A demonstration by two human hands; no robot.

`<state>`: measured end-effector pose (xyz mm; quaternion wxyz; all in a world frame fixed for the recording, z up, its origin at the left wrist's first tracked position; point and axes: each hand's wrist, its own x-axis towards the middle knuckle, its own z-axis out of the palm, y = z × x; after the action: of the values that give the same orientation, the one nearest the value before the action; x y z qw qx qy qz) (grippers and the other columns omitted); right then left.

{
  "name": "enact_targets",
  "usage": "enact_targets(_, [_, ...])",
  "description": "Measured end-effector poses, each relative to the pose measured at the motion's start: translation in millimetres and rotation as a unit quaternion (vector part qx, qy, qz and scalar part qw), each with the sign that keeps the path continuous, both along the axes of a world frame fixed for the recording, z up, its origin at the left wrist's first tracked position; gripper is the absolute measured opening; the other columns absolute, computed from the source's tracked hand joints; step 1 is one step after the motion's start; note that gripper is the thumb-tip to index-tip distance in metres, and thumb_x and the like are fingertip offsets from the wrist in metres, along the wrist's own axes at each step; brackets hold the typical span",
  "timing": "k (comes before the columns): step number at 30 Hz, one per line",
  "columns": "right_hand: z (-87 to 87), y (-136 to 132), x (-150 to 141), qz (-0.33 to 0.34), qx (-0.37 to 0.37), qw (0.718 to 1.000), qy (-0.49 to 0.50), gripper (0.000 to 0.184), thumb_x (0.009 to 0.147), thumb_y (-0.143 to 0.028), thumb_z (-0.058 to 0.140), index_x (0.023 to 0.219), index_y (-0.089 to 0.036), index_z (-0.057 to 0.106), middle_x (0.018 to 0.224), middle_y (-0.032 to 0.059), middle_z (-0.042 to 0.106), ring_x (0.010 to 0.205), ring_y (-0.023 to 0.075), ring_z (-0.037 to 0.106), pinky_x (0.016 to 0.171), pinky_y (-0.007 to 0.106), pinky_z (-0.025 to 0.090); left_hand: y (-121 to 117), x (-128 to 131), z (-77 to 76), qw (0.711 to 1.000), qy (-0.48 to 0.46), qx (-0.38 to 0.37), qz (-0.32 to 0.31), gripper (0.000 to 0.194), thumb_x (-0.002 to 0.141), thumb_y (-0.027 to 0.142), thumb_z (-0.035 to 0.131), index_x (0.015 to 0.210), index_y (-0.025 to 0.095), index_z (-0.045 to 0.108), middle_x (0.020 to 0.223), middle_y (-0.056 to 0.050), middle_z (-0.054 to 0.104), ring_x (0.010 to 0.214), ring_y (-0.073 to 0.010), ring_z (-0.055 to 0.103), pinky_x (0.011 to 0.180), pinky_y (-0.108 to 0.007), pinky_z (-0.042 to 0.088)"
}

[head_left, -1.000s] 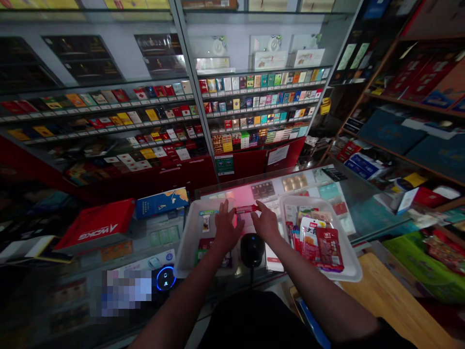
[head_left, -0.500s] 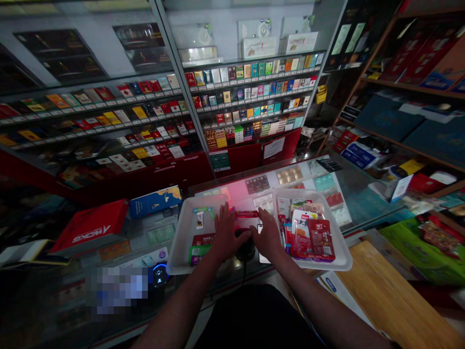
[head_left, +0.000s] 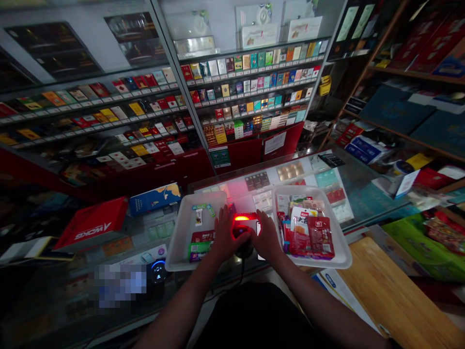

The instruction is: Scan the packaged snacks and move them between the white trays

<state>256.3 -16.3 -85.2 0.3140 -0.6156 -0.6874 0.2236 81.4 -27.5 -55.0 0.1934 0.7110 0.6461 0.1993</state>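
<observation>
Red stick packet (head_left: 245, 217) sits just over the black barcode scanner (head_left: 242, 245), left hand (head_left: 227, 235) and right hand (head_left: 268, 236) right beside it, can't tell if the fingers grip it.

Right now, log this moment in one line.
left hand: over black round scanner | right hand: beside red stick packet | right white plastic tray: holds red snack packets

Cigarette packs (head_left: 250, 62) are lining the display cabinet (head_left: 192, 167), upper left to center. Gift boxes (head_left: 425, 43) are filling wooden shelves (head_left: 407, 136) at upper right; a wooden board (head_left: 395, 291) is lying lower right.
</observation>
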Motion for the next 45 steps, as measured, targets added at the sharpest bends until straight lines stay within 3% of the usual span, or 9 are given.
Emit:
enact_targets(2, [-1.5, -0.6, 1.4, 0.001, 0.002, 1.000, 0.001, 0.066, 0.089, -0.029, 0.059, 0.150, -0.011, 0.044, 0.152, 0.0194, 0.051, 0.147, 0.0340, 0.040, 0.122, 0.056, 0.031, -0.8, 0.9, -0.2, 1.000, -0.005, 0.004, -0.001, 0.092, 0.086, 0.061, 0.065, 0.161, 0.022, 0.027, 0.172, -0.019, 0.007, 0.159, -0.0374, 0.004, 0.124, -0.064, 0.012])
enact_targets(8, [-6.1, -3.2, 4.0, 0.016, 0.009, 1.000, -0.008, 0.066, 0.090, -0.028, 0.057, 0.151, -0.009, 0.043, 0.152, 0.0215, 0.050, 0.148, 0.0337, 0.040, 0.122, 0.058, 0.031, -2.6, 3.1, -4.8, 1.000, 0.010, 0.017, 0.012, 0.079, 0.084, 0.058, 0.068, 0.149, 0.018, 0.047, 0.172, -0.019, 0.010, 0.159, -0.0403, 0.005, 0.124, -0.064, 0.016])
enact_targets(17, [9.7, -6.1, 3.0, -0.001, -0.013, 0.998, 0.066, 0.060, 0.092, -0.035, 0.054, 0.146, -0.010, 0.050, 0.148, 0.0197, 0.056, 0.140, 0.0316, 0.050, 0.119, 0.052, 0.039, -4.1, -4.7, -9.6, 0.997, -0.066, -0.023, 0.031, 0.075, 0.089, 0.054, 0.066, 0.153, 0.022, 0.044, 0.172, -0.014, 0.014, 0.159, -0.0359, 0.009, 0.126, -0.060, 0.018])
enact_targets(21, [17.9, -8.7, 4.7, -0.006, -0.046, 0.992, 0.118, 0.057, 0.092, -0.034, 0.053, 0.147, -0.018, 0.050, 0.146, 0.0125, 0.060, 0.136, 0.0272, 0.055, 0.117, 0.047, 0.043, -7.6, -5.2, -10.9, 0.993, -0.106, -0.041, 0.038, 0.076, 0.090, 0.051, 0.065, 0.156, 0.023, 0.040, 0.168, -0.011, 0.030, 0.159, -0.0317, 0.012, 0.127, -0.056, 0.021])
enact_targets(24, [18.5, -9.4, 4.7, -0.004, -0.053, 0.985, 0.163, 0.056, 0.090, -0.032, 0.053, 0.145, -0.020, 0.052, 0.145, 0.0097, 0.060, 0.133, 0.0259, 0.058, 0.115, 0.046, 0.045, -9.9, -3.3, -7.4, 0.990, -0.112, -0.053, 0.071, 0.074, 0.090, 0.051, 0.064, 0.155, 0.024, 0.041, 0.169, -0.012, 0.027, 0.158, -0.0326, 0.020, 0.125, -0.055, 0.026])
enact_targets(30, [19.1, -8.2, 2.3, -0.023, -0.070, 0.969, 0.237, 0.051, 0.088, -0.032, 0.054, 0.137, -0.018, 0.060, 0.133, 0.0118, 0.067, 0.118, 0.0253, 0.067, 0.104, 0.043, 0.054, -9.1, -4.9, 1.1, 0.985, -0.151, -0.041, 0.070, 0.063, 0.092, 0.045, 0.062, 0.150, 0.024, 0.046, 0.167, -0.012, 0.034, 0.159, -0.0292, 0.018, 0.129, -0.057, 0.011])
enact_targets(37, [17.8, -7.1, 4.4, -0.032, -0.063, 0.959, 0.275, 0.044, 0.088, -0.034, 0.055, 0.127, -0.017, 0.067, 0.129, 0.0136, 0.067, 0.114, 0.0253, 0.066, 0.097, 0.043, 0.058, -10.3, -7.2, 3.4, 0.984, -0.159, -0.049, 0.056, 0.060, 0.092, 0.046, 0.062, 0.147, 0.026, 0.051, 0.163, -0.011, 0.041, 0.158, -0.0297, 0.022, 0.128, -0.060, 0.009])
enact_targets(40, [13.8, -6.3, 7.0, -0.021, -0.057, 0.964, 0.259, 0.045, 0.088, -0.035, 0.056, 0.129, -0.019, 0.066, 0.129, 0.0128, 0.067, 0.115, 0.0261, 0.065, 0.095, 0.045, 0.058, -12.0, -9.8, -0.1, 0.988, -0.142, -0.045, 0.039, 0.064, 0.092, 0.049, 0.061, 0.151, 0.027, 0.047, 0.164, -0.010, 0.038, 0.158, -0.0302, 0.020, 0.128, -0.061, 0.009])
enact_targets(45, [6.4, -5.4, 10.0, -0.006, -0.045, 0.984, 0.174, 0.049, 0.089, -0.037, 0.056, 0.133, -0.018, 0.064, 0.135, 0.0136, 0.066, 0.127, 0.0298, 0.060, 0.111, 0.054, 0.047, -13.3, -15.6, -13.7, 0.995, -0.092, -0.031, 0.009, 0.077, 0.088, 0.063, 0.063, 0.153, 0.026, 0.044, 0.170, -0.011, 0.027, 0.159, -0.0359, 0.009, 0.125, -0.065, 0.011])
